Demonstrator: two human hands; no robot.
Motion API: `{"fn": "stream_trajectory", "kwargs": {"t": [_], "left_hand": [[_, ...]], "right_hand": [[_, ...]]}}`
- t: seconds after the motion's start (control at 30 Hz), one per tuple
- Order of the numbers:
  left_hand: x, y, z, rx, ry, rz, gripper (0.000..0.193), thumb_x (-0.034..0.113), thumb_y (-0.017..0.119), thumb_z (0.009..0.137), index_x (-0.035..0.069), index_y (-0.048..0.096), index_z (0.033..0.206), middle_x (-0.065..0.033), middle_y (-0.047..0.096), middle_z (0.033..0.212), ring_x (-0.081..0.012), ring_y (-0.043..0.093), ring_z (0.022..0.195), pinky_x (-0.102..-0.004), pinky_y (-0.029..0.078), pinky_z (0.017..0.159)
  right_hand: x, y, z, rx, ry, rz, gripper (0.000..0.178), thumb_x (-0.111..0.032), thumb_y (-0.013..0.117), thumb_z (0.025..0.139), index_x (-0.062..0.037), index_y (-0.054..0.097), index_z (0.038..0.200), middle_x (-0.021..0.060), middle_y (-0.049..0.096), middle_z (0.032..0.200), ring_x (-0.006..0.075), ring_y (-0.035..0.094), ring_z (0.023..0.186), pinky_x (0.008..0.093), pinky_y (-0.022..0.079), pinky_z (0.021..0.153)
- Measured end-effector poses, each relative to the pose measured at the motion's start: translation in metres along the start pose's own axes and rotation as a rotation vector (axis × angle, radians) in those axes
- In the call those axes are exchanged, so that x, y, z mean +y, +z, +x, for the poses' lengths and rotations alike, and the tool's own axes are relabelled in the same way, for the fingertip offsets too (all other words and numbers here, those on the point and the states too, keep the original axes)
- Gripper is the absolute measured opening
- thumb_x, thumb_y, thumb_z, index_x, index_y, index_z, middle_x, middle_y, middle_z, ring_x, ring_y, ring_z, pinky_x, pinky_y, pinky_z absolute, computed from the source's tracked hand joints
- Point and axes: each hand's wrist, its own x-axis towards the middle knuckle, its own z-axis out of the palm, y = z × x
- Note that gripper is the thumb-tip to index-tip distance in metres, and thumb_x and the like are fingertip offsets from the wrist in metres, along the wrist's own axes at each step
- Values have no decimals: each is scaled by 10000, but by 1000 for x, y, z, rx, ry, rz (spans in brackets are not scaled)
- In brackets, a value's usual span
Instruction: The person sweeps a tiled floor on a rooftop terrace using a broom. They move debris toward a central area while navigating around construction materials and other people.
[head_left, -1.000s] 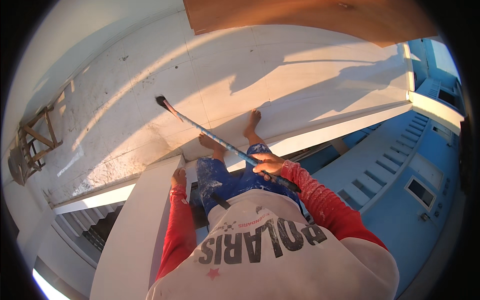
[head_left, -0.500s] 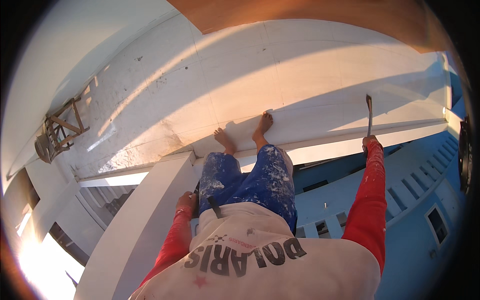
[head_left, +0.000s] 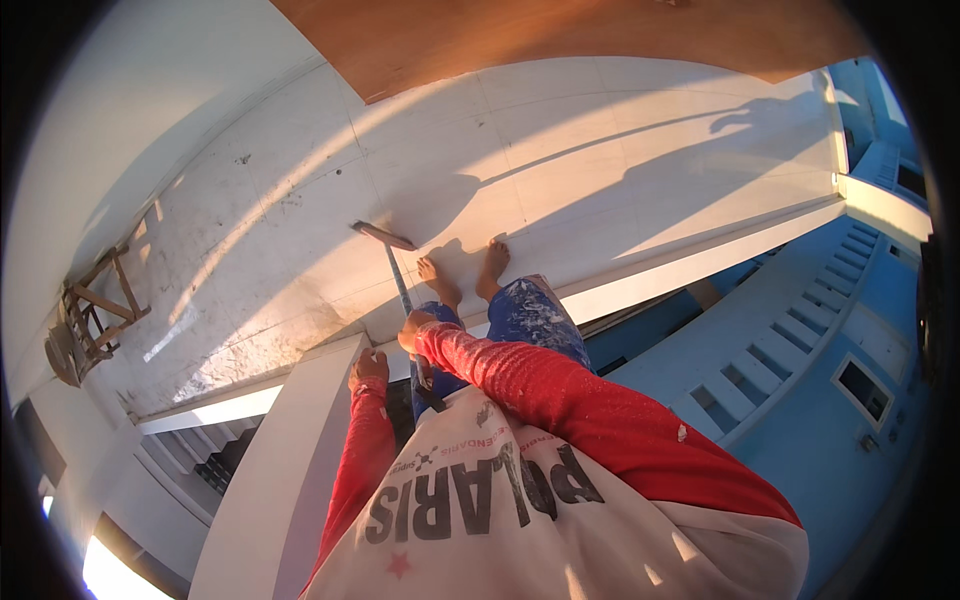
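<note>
Now the long-handled tool (head_left: 392, 262) is back in front of the person, its flat head resting on the white floor slab (head_left: 300, 200) left of centre; half a second ago the right arm was flung out toward the right of the frame with the tool raised beside the ledge. That suggests one stroke has ended and the head has been set down on a fresh patch of the slab.

At far left, a wooden stool (head_left: 85, 320) lies tipped near the edge.

Moving right, the left hand (head_left: 368, 370) rests flat and loosely spread on top of a white pillar (head_left: 270, 480), bracing the body and holding nothing.

Just right of it, the right hand (head_left: 415, 330) is closed round the tool's thin handle, the red sleeve bent across the chest toward the middle.

Beyond the hands, two bare feet (head_left: 465, 275) stand on the slab's edge, and a blue building wall (head_left: 800, 380) drops away at lower right.
</note>
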Motion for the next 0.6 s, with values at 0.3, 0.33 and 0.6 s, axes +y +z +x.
{"fn": "stream_trajectory", "kwargs": {"t": [0.3,0.33,0.6], "left_hand": [[-80,7,30,-78,-54,-147,403,384,544,803,60,695,989,-223,664,1010,-388,626,987,-456,484,859],[-89,9,27,-68,-91,-160,410,384,544,801,51,696,986,-225,664,1008,-389,626,985,-455,484,859],[-37,-22,-27,41,-183,-125,401,397,600,804,64,693,1008,-201,677,1009,-354,640,982,-426,490,863]], "right_hand": [[149,-51,-243,285,219,1063,630,-117,538,891,-129,291,1469,8,488,597,98,465,417,281,393,355],[171,-58,-275,407,322,1079,582,-117,550,872,-129,378,1428,18,487,572,120,482,413,290,410,365],[381,-181,-218,1051,762,888,121,-93,487,793,3,486,866,111,534,546,227,537,414,383,433,379]]}}
